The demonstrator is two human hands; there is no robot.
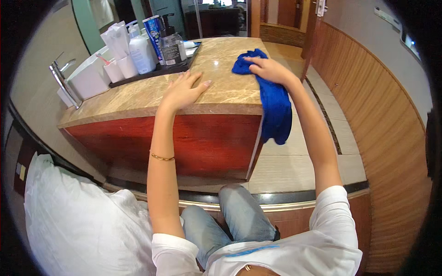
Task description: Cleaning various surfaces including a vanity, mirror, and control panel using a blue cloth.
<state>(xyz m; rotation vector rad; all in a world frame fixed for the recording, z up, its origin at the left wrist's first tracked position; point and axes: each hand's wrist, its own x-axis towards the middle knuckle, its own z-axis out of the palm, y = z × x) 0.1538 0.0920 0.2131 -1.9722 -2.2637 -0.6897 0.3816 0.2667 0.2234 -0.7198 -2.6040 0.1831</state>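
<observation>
Under my right hand (271, 69) a blue cloth (276, 110) is bunched at the right edge of a brown marble countertop (224, 89). The rest of the cloth hangs down over that edge beside the cabinet. My right fingers are bent onto the bunched part. My left hand (184, 89) lies palm down on the marble near the front edge, fingers apart, with nothing in it. Just beyond its fingertips is a black tray (152, 74) with toiletries. Below the counter is a red wood cabinet panel (214, 145).
On the tray stand a white pump bottle (141, 55), a clear dispenser bottle (171, 48), a blue toothpaste tube (154, 38) and white cups (114, 71). A white basin (88, 81) and chrome faucet (64, 81) are at left. White bedding (83, 220) lies lower left; a wood-panelled wall (376, 120) runs along the right.
</observation>
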